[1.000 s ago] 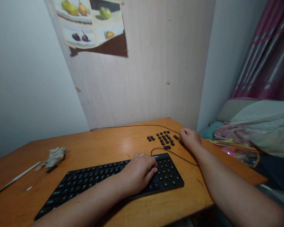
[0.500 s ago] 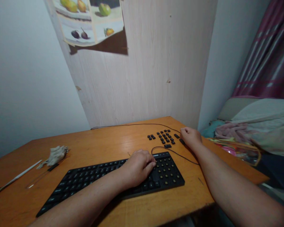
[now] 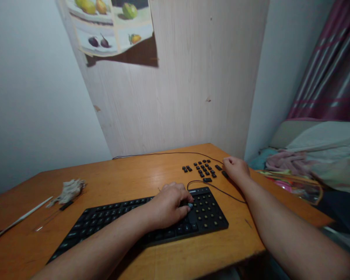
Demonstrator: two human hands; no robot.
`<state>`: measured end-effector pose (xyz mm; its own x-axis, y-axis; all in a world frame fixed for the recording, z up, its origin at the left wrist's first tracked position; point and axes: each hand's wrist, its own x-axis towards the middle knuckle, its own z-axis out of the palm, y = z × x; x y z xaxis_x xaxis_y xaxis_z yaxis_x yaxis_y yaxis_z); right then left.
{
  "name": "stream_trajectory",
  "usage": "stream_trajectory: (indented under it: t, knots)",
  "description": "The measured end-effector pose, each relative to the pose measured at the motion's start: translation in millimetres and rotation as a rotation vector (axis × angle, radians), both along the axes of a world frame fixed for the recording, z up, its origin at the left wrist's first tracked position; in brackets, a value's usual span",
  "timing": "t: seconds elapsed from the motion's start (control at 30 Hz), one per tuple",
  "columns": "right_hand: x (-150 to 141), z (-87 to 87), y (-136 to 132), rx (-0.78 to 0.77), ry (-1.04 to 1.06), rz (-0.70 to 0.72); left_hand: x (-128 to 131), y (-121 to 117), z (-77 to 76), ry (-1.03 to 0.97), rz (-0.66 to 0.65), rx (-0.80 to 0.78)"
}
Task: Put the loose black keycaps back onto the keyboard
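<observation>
A black keyboard (image 3: 116, 216) lies at an angle on the wooden desk, its right-hand number block (image 3: 208, 212) stripped of caps so that small pale stems show. My left hand (image 3: 172, 204) rests over the keys just left of that block. Its thumb and forefinger close around a small keycap (image 3: 190, 205) with pale lettering; whether the cap is off its stem I cannot tell. Farther back, several loose black keycaps (image 3: 204, 168) are spread in a group. Beside them, my right hand (image 3: 235, 168) rests on the desk as a fist, with nothing showing in it.
A thin black cable (image 3: 221, 191) loops behind the keyboard. To the left lie a crumpled pale cloth (image 3: 70, 191), a thin clear tool with a dark end (image 3: 65, 206) and a white stick (image 3: 29, 214). Bedding (image 3: 323, 149) and a bag of things (image 3: 300, 188) are beyond the desk's right edge.
My left thumb has drawn slightly apart from the forefinger, and the lettered keycap now shows between them. My right fist stays in place. The whole view has shifted slightly.
</observation>
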<state>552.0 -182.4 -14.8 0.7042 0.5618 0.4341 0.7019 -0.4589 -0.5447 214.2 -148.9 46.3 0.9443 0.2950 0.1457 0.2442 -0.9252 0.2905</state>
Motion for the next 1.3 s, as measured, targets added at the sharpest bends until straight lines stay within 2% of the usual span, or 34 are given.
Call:
stream_trajectory:
  t: [0.53, 0.83, 1.13, 1.3]
  knots:
    - [-2.6, 2.4, -1.4, 0.006, 0.011, 0.007, 1.0, 0.7, -2.1, -0.002, 0.025, 0.024]
    - [-2.6, 1.2, -0.6, 0.027, 0.005, 0.016, -12.5, 18.0, 10.1, -0.082, 0.214, 0.068]
    - [-2.2, 1.9, -0.9, 0.019, -0.004, 0.008, -10.6, 9.4, -4.8, -0.052, 0.233, 0.072]
    - [-3.8, 3.0, -1.6, 0.021, -0.004, 0.009, -9.8, 6.0, -6.5, -0.043, 0.261, 0.076]
